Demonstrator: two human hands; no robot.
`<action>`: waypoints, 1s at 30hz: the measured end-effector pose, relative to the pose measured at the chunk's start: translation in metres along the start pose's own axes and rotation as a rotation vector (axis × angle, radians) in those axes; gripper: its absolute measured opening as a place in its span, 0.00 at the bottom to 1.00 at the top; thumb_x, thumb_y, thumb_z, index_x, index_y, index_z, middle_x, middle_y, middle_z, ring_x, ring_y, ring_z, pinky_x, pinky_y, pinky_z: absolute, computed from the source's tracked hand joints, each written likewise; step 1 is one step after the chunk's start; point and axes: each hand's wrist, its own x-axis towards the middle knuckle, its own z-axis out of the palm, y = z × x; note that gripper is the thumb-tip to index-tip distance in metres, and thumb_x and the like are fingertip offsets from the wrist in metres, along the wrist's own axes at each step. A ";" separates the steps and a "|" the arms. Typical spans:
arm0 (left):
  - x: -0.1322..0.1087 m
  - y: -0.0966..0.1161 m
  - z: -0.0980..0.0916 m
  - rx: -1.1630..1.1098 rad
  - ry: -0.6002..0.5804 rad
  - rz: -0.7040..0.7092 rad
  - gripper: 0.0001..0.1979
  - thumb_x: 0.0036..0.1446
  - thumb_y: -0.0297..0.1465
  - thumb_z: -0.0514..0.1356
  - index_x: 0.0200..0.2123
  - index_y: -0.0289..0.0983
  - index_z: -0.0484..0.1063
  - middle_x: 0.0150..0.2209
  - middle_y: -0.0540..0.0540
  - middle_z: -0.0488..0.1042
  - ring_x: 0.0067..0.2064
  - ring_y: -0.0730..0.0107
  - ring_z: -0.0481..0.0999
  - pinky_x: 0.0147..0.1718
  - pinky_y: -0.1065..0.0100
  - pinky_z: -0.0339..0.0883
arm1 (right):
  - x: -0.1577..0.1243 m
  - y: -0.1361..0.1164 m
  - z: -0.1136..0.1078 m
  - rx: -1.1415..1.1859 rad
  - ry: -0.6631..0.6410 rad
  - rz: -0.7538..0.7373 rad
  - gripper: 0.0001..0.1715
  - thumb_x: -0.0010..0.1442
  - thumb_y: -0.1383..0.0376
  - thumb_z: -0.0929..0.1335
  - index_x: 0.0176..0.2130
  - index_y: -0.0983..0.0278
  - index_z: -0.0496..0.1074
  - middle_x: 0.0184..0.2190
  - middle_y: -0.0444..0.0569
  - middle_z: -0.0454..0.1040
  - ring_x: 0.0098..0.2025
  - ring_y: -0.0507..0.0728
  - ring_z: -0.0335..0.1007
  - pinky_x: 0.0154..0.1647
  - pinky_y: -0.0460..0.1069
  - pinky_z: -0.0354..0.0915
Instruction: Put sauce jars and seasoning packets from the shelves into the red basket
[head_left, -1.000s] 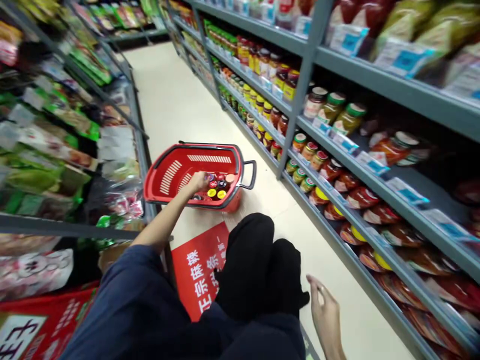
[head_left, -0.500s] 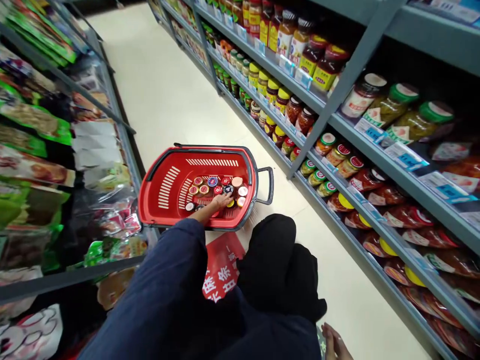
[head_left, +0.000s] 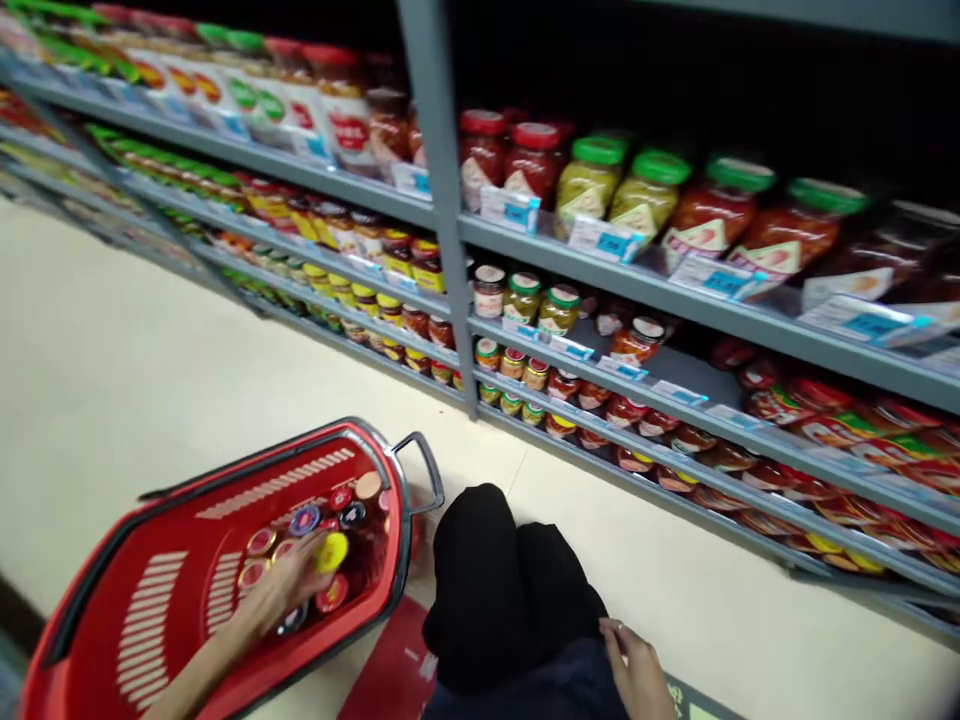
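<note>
Round, bright yellow-lidded jar (head_left: 331, 552)

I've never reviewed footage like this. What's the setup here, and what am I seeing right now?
There's no machine: these are a person's bare hands, filmed by one camera worn on the head, looking forward and down. A red basket stands on the pale floor, with lidded jars inside. The left hand, inside it, appears to grip a yellow-lidded jar. The right hand is beside the black-clad knees, with nothing visible in it. Ahead, shelves hold rows of jars.
</note>
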 end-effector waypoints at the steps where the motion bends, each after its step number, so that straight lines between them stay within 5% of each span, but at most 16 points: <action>1: -0.003 0.001 -0.011 0.007 0.027 -0.042 0.15 0.31 0.43 0.71 0.29 0.55 0.79 0.34 0.56 0.83 0.38 0.47 0.84 0.37 0.48 0.80 | 0.004 -0.007 0.003 0.017 0.004 -0.024 0.26 0.58 0.43 0.67 0.38 0.58 0.84 0.40 0.52 0.85 0.46 0.69 0.83 0.51 0.60 0.77; 4: -0.005 0.031 -0.042 -0.002 0.134 -0.167 0.20 0.30 0.43 0.72 0.34 0.57 0.79 0.36 0.56 0.83 0.39 0.43 0.83 0.41 0.42 0.79 | 0.020 -0.045 0.013 0.080 -0.035 -0.083 0.26 0.63 0.45 0.66 0.41 0.59 0.83 0.40 0.53 0.85 0.46 0.68 0.83 0.53 0.61 0.76; 7: 0.007 0.110 -0.048 -0.138 0.203 -0.277 0.24 0.35 0.42 0.72 0.41 0.54 0.80 0.42 0.54 0.83 0.44 0.45 0.82 0.45 0.47 0.79 | 0.040 -0.120 0.011 0.196 -0.166 -0.138 0.28 0.66 0.45 0.64 0.46 0.61 0.82 0.45 0.55 0.84 0.49 0.66 0.82 0.56 0.62 0.74; 9: 0.028 0.172 -0.025 -0.364 0.215 -0.301 0.23 0.37 0.44 0.72 0.39 0.44 0.82 0.41 0.48 0.83 0.44 0.47 0.82 0.46 0.52 0.78 | 0.055 -0.183 0.004 0.328 -0.236 -0.197 0.29 0.67 0.44 0.65 0.50 0.62 0.79 0.47 0.55 0.83 0.49 0.65 0.81 0.58 0.63 0.73; 12: 0.071 0.248 0.039 -0.936 0.131 -0.211 0.33 0.36 0.57 0.70 0.39 0.38 0.82 0.37 0.42 0.83 0.46 0.45 0.82 0.48 0.52 0.77 | 0.074 -0.269 -0.012 0.632 -0.423 -0.336 0.32 0.69 0.44 0.63 0.59 0.62 0.72 0.55 0.58 0.79 0.51 0.63 0.80 0.58 0.62 0.73; 15: 0.097 0.293 0.090 -1.266 -0.174 -0.054 0.37 0.38 0.58 0.72 0.45 0.36 0.82 0.45 0.37 0.83 0.53 0.43 0.80 0.53 0.53 0.74 | 0.076 -0.312 -0.021 0.806 -0.520 -0.375 0.36 0.68 0.42 0.63 0.65 0.60 0.65 0.59 0.56 0.75 0.56 0.63 0.77 0.58 0.62 0.74; 19: 0.086 0.318 0.113 -1.308 -0.399 0.005 0.32 0.48 0.48 0.73 0.53 0.39 0.78 0.56 0.38 0.79 0.62 0.47 0.73 0.63 0.55 0.65 | 0.053 -0.308 -0.014 0.771 -0.247 -0.398 0.32 0.65 0.48 0.69 0.62 0.60 0.66 0.62 0.54 0.71 0.64 0.63 0.69 0.66 0.62 0.66; 22: 0.057 0.323 0.120 -1.296 -0.420 -0.057 0.26 0.57 0.49 0.67 0.54 0.42 0.77 0.59 0.40 0.76 0.65 0.51 0.70 0.65 0.54 0.63 | 0.035 -0.290 -0.003 0.710 0.135 -0.486 0.35 0.61 0.54 0.74 0.62 0.58 0.62 0.63 0.57 0.68 0.64 0.64 0.68 0.65 0.63 0.67; 26: 0.014 0.333 0.129 -1.441 -0.495 -0.100 0.33 0.55 0.57 0.64 0.56 0.43 0.74 0.61 0.38 0.73 0.65 0.49 0.70 0.60 0.53 0.69 | 0.023 -0.270 0.003 0.287 0.680 -0.783 0.32 0.58 0.68 0.75 0.57 0.52 0.65 0.60 0.55 0.64 0.64 0.66 0.65 0.62 0.68 0.69; 28: 0.002 0.338 0.131 -1.510 -0.502 -0.166 0.35 0.51 0.58 0.66 0.54 0.42 0.73 0.59 0.37 0.75 0.63 0.49 0.73 0.58 0.54 0.71 | 0.017 -0.263 0.002 0.057 0.702 -0.978 0.32 0.56 0.72 0.73 0.56 0.49 0.67 0.58 0.53 0.65 0.64 0.67 0.64 0.61 0.70 0.69; 30: 0.000 0.339 0.130 -1.525 -0.479 -0.282 0.34 0.50 0.58 0.67 0.51 0.40 0.74 0.54 0.37 0.78 0.60 0.49 0.76 0.55 0.54 0.73 | 0.009 -0.258 -0.001 -0.046 0.551 -1.082 0.34 0.56 0.72 0.73 0.58 0.49 0.67 0.57 0.53 0.66 0.63 0.68 0.65 0.61 0.70 0.69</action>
